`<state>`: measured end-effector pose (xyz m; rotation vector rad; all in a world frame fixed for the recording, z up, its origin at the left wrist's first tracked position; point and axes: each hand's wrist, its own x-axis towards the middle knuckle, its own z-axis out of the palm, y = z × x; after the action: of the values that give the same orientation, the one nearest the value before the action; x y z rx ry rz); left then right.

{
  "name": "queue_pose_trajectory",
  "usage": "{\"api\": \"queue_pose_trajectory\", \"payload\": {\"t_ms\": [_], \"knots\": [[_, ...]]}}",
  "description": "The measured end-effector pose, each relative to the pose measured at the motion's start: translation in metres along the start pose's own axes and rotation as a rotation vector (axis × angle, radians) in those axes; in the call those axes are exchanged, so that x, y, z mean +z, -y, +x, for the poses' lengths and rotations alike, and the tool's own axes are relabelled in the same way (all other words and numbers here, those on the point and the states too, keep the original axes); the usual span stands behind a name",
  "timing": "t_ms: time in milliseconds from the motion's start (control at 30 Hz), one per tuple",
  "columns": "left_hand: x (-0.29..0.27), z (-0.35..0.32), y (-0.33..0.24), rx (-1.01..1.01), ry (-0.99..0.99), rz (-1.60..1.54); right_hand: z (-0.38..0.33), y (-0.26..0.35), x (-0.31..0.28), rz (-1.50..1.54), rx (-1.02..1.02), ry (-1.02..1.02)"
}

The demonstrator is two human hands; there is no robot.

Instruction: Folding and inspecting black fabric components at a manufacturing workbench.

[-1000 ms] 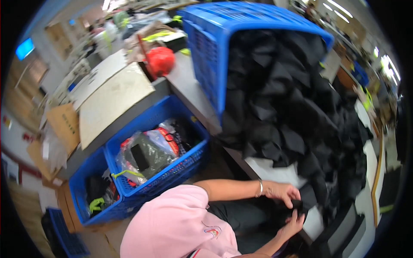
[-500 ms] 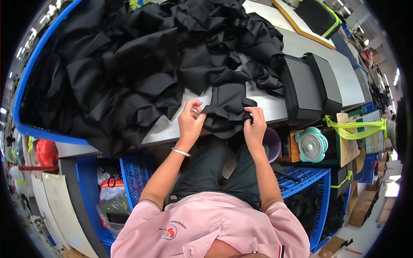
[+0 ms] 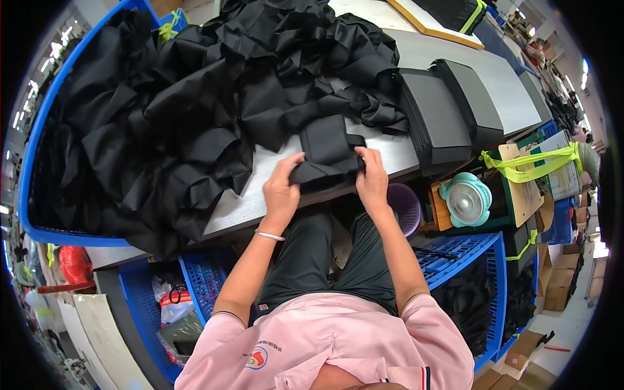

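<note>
At the table's near edge, a black fabric piece [image 3: 324, 146] is stretched between my two hands, its far part lying flat on the table. My left hand [image 3: 282, 193] grips its near left corner, with the fingertips partly behind the cloth. On the other side my right hand [image 3: 372, 182] pinches the near right edge, where a small flap sticks out. Just beyond lies a big crumpled heap of black fabric pieces [image 3: 175, 123], spilling out of a blue-rimmed bin.
Stacked flat black pieces [image 3: 437, 114] stand on the table [image 3: 504, 84] to the right. Below it are a purple basket [image 3: 404, 209], a small teal fan [image 3: 466, 199] and a blue crate [image 3: 497, 286]. Another blue crate [image 3: 140, 305] holds bags at lower left.
The near edge of the fabric piece, bunched and curled before, is now pulled straighter between my hands. The whole view has shifted a little, with the table's contents appearing further left.
</note>
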<state>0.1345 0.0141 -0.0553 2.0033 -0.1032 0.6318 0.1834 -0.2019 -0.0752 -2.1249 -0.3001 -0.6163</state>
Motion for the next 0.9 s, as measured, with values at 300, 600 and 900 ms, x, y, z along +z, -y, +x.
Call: {"api": "queue_pose_trajectory", "payload": {"t_ms": [300,600,900], "knots": [[-0.008,-0.025,-0.020,-0.275,0.033,-0.174,0.077,0.010,-0.101,-0.430,-0.111,-0.121],[-0.021,-0.061,-0.052,-0.276,-0.152,-0.459,0.120,-0.078,-0.137,-0.582,0.103,-0.024],[-0.001,-0.082,-0.095,-0.367,0.505,-0.945,0.018,0.067,-0.121,-0.356,-0.162,-0.324]]}}
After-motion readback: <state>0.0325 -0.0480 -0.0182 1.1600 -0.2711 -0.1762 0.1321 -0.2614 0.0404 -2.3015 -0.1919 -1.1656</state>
